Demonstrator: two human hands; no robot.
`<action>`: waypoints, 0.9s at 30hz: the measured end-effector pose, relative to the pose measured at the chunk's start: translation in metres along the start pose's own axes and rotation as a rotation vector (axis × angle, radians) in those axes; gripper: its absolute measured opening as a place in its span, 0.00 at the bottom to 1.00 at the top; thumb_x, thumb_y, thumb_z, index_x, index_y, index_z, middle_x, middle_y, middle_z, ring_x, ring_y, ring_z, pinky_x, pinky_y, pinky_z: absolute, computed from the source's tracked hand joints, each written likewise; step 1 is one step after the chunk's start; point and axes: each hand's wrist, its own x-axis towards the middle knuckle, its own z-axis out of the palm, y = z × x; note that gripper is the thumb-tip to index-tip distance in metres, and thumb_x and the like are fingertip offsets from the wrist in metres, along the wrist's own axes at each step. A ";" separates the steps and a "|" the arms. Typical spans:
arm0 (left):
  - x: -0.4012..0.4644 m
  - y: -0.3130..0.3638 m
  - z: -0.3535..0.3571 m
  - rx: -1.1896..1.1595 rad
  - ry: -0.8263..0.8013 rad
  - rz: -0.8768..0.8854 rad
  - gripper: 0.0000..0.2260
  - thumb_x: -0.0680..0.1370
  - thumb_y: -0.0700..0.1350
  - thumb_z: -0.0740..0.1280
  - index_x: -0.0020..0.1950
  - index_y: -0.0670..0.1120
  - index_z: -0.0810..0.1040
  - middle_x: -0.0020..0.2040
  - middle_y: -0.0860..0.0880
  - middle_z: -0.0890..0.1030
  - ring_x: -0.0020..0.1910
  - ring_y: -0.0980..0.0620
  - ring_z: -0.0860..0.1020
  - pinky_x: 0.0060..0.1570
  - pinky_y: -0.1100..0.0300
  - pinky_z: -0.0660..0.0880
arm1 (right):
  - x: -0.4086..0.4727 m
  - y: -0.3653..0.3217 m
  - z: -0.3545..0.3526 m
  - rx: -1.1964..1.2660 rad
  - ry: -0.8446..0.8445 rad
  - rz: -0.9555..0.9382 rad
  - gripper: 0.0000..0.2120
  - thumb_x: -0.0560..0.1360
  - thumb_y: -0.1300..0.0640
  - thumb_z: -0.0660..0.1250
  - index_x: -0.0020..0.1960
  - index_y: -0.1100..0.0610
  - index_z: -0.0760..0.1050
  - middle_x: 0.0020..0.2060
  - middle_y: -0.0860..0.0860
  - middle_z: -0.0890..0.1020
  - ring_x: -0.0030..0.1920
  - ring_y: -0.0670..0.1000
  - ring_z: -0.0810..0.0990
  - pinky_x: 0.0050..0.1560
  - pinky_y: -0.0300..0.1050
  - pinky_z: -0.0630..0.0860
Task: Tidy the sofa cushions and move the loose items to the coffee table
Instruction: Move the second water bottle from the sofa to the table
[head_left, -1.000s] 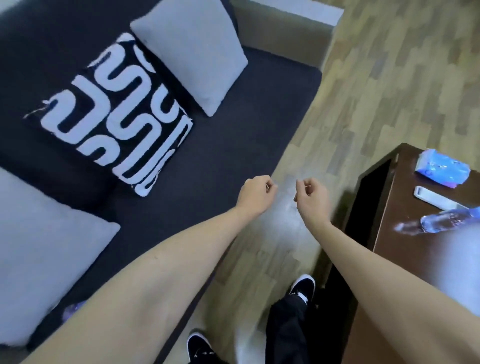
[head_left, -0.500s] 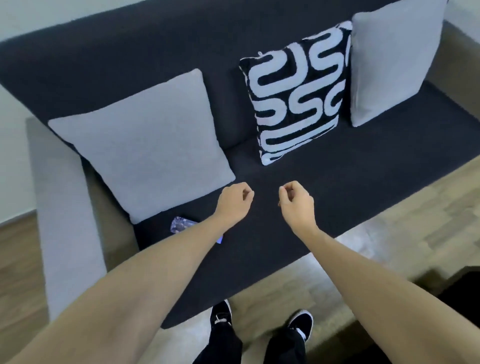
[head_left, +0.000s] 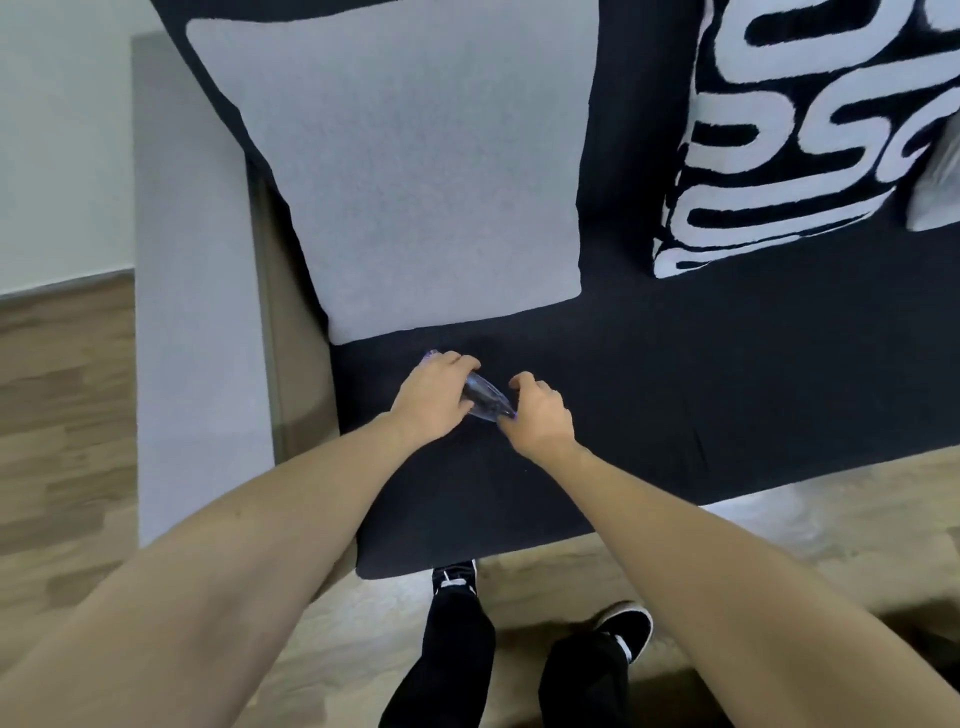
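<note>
- Clear plastic with purple trim, the loose item lies on the dark seat of the sofa, just in front of the lower edge of the large grey cushion; what kind of item it is cannot be told for sure, though it looks like a small bottle or packet.
- Left hand lies over the item's left end, fingers curled down around it, so its grip is closed on the item.
- Right hand touches the item's right end at the purple tip; its fingers are bent, but whether that grip has really closed on the item I cannot tell.
- Both bare forearms reach in from the bottom corners and meet over the seat.
- Grey cushion leans upright against the sofa back, near the light grey armrest on the left.
- Black-and-white patterned cushion stands to the right of the grey one, with a strip of dark sofa between them.
- Another pale cushion shows only as a sliver at the right edge.
- Wood-look floor runs around the sofa, and the person's black trousers and black shoes with white trim stand on it below the seat edge.
</note>
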 end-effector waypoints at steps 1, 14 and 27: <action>0.002 -0.002 0.005 0.038 0.005 0.028 0.24 0.75 0.43 0.70 0.70 0.45 0.71 0.67 0.45 0.75 0.66 0.44 0.72 0.65 0.52 0.68 | 0.003 0.001 0.005 -0.045 0.002 -0.002 0.25 0.74 0.53 0.72 0.66 0.56 0.67 0.61 0.56 0.75 0.61 0.59 0.74 0.56 0.57 0.75; 0.015 -0.032 0.057 0.352 0.053 0.133 0.29 0.73 0.44 0.71 0.73 0.49 0.66 0.70 0.43 0.67 0.70 0.42 0.65 0.72 0.43 0.60 | 0.033 0.014 0.043 -0.049 0.048 -0.036 0.22 0.72 0.52 0.74 0.60 0.59 0.70 0.56 0.58 0.80 0.56 0.59 0.78 0.53 0.54 0.74; 0.022 -0.019 0.013 -0.079 0.117 0.097 0.21 0.71 0.51 0.74 0.61 0.47 0.73 0.56 0.47 0.79 0.54 0.47 0.77 0.51 0.46 0.77 | 0.015 -0.003 -0.028 0.278 0.185 -0.195 0.18 0.69 0.59 0.78 0.56 0.60 0.78 0.51 0.55 0.80 0.49 0.51 0.80 0.51 0.47 0.79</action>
